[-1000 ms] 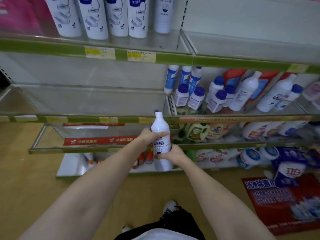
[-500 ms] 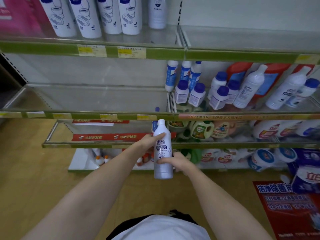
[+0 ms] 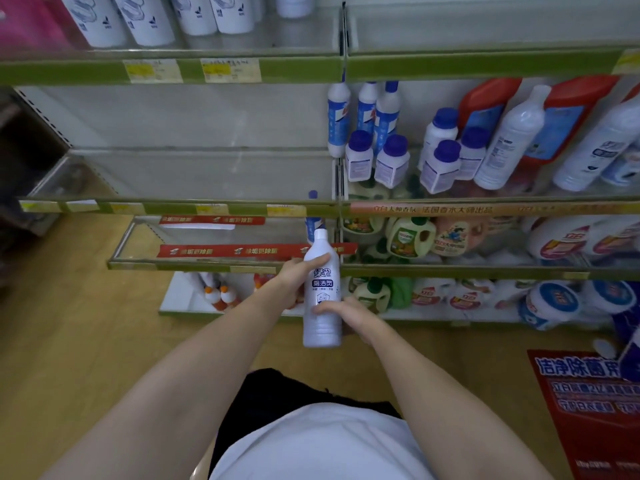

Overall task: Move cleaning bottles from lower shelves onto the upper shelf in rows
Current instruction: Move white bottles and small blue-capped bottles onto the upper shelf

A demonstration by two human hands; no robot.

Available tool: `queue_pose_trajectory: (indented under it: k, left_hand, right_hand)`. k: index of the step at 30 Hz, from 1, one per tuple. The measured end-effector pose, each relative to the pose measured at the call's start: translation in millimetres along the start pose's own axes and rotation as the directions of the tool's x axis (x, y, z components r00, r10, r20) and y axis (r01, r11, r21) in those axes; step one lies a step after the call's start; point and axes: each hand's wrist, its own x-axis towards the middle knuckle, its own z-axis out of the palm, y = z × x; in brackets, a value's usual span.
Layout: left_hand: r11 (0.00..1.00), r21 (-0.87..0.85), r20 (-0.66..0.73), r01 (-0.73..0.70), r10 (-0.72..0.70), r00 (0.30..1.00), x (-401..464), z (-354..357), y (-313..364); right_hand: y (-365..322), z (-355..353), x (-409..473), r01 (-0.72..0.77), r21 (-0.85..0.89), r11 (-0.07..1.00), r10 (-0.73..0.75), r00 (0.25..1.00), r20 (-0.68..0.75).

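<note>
You can read 厕洁灵 in a blue band on the white bottle [image 3: 322,292], 洁净除菌 in blue on the red floor sign [image 3: 588,403], 立白大师香氛 法国香水大师出品 along the orange shelf strip [image 3: 433,209], and 除垢更除菌 repeated on the red strip [image 3: 225,251].

You have one view only, a wide-angle camera worn on your head, looking forward and steeply down. It faces the shelving [image 3: 339,69] square on from close range, with your forearms reaching up from the bottom edge, your hands [image 3: 294,275] near mid-frame and the wooden floor [image 3: 69,341] below. The wide lens bows the shelf edges.
</note>
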Motion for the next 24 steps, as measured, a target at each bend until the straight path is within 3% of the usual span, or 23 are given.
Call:
queue_pose_trajectory:
  k: [7,13,24]
  left_hand:
    - [0.997,-0.078,-0.090,0.015,-0.022,0.996,-3.9,14.3,-4.1]
    - [0.984,-0.143,-0.127,0.108,-0.127,0.984,18.4,16.1,-31.2]
    - [0.996,0.044,-0.209,0.080,-0.069,0.976,-3.6,36.4,-8.0]
  right_hand:
    - [28.4,10.9,9.7,0.024,0.115,0.993,-0.015,0.997,-0.075]
    - [44.6,11.1,4.1,0.033,0.184,0.982,-0.009,0.992,-0.127]
    - [43.4,7.8,10.4,0.036,0.158,0.987,-0.019,0.994,-0.106]
